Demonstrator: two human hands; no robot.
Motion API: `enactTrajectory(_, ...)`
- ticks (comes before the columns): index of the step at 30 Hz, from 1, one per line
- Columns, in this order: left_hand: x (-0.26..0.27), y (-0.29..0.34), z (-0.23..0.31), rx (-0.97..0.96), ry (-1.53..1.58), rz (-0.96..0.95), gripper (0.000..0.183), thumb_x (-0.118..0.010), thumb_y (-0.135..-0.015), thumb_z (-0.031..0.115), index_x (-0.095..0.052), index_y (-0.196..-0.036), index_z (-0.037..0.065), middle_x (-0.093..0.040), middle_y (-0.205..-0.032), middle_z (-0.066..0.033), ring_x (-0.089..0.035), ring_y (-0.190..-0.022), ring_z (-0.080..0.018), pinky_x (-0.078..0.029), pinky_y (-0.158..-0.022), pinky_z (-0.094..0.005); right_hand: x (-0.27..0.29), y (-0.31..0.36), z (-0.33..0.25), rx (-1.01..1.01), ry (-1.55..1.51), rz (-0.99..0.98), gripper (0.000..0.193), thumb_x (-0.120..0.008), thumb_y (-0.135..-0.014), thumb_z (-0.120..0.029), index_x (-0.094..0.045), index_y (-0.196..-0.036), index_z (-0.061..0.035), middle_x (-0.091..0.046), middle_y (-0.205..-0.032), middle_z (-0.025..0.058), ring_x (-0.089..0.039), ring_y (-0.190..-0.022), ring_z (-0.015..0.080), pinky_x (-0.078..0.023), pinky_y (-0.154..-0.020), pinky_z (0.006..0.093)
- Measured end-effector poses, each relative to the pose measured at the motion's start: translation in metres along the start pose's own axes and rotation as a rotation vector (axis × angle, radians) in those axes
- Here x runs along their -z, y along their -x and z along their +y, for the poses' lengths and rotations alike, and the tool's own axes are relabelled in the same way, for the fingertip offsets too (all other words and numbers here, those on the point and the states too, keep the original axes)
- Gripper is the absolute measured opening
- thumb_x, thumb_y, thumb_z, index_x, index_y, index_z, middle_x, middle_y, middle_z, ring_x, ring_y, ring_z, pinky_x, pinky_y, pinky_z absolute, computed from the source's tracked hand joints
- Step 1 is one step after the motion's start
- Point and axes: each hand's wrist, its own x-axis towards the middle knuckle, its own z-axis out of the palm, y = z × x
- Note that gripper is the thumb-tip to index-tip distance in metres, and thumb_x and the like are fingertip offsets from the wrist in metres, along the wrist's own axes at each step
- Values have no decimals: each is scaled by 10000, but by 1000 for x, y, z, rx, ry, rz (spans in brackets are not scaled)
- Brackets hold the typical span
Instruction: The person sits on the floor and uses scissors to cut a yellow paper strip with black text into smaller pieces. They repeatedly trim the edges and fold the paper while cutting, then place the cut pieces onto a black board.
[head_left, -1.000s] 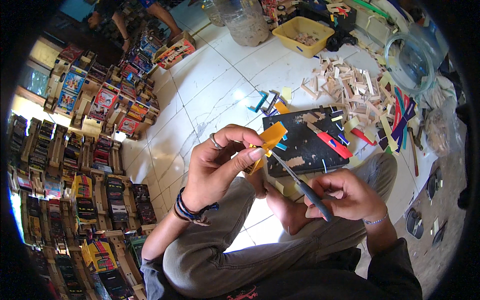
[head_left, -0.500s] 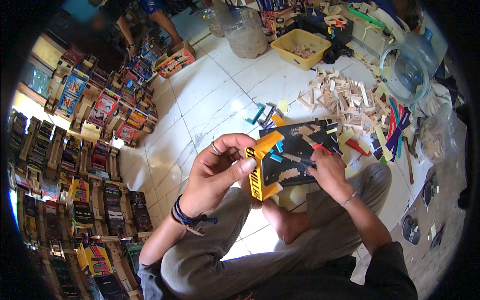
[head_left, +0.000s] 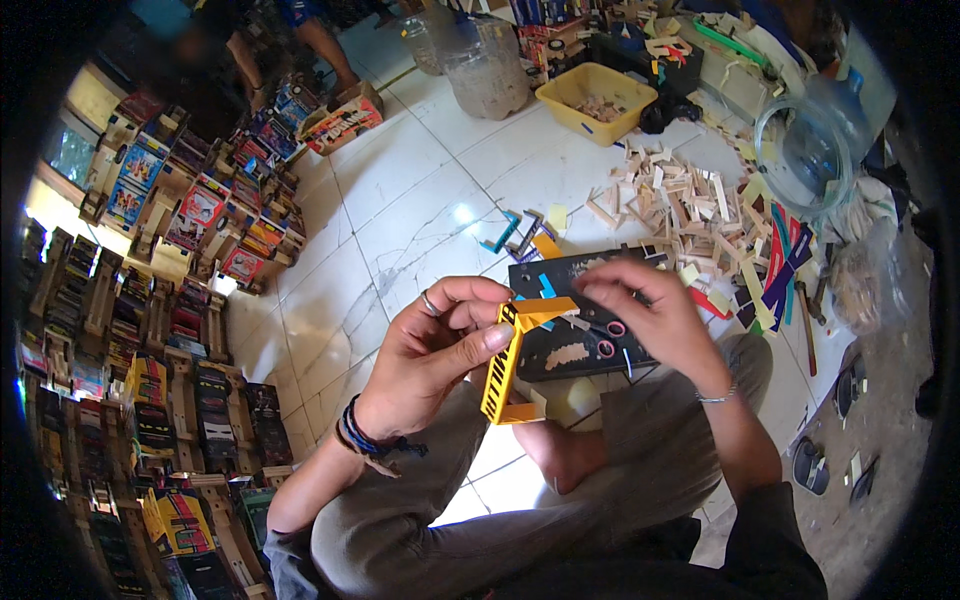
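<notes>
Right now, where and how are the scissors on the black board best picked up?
Probably by the finger loops of the scissors, coming from the person's right: the loops lie on that side, while the blades point left, toward the yellow piece.

The left hand (head_left: 440,340)'s thumb and fingers hid part of the yellow piece (head_left: 503,375) in their pinch, while the right hand (head_left: 665,315), its fingers smeared by blur, covered one end of the black board (head_left: 532,340) beneath it. Far beyond the left hand, a person (head_left: 325,52) was cut off by the dark upper rim, and left of that hand the lowest toys (head_left: 185,520) ran out past the edge; beyond the right hand, the scraps (head_left: 603,105) in the yellow basin (head_left: 580,118) were too small to tell apart.
</notes>
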Motion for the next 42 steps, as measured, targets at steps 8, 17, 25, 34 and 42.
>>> enactTrajectory(8,-3,0,-1,-29,-113,-81,344,-656,-984,-12,-546,-1308,11,-706,-1173,-101,-669,-1086,-137,-527,-980,-269,7,-10,-73,221,-9,-177,219,-799,-838,-37,-792,-1056,-61,-730,-1056,79,-699,-1005,192,-550,-879,312)
enactTrajectory(17,-3,-2,-10,-58,-121,-74,178,-669,-983,1,-594,-1142,23,-698,-1075,-50,-658,-1020,-99,-539,-896,-248,9,-2,-74,256,249,-175,230,-802,-826,-66,-806,-1054,-100,-786,-988,71,-740,-895,192,-510,-842,315)
enactTrajectory(25,-9,-5,-14,215,77,-17,243,-678,-994,67,-576,-1213,51,-694,-1056,-37,-672,-990,-103,-562,-843,-247,-3,11,-75,331,544,8,113,-795,-811,-159,-749,-913,-146,-726,-743,3,-681,-631,190,-485,-738,341)
enactTrajectory(34,-12,-8,-10,308,-3,-88,380,-663,-998,61,-551,-1360,31,-672,-1151,-52,-666,-1058,-113,-565,-905,-252,-2,18,-76,314,615,-23,166,-787,-832,-153,-741,-991,-147,-727,-743,2,-678,-619,172,-477,-731,336)
enactTrajectory(42,-6,-7,-9,357,236,-75,354,-609,-1033,82,-545,-1379,49,-675,-1190,-70,-689,-1037,-134,-599,-904,-272,-13,17,-69,250,456,77,203,-763,-898,-149,-752,-1098,-116,-755,-813,23,-691,-675,191,-488,-744,330)
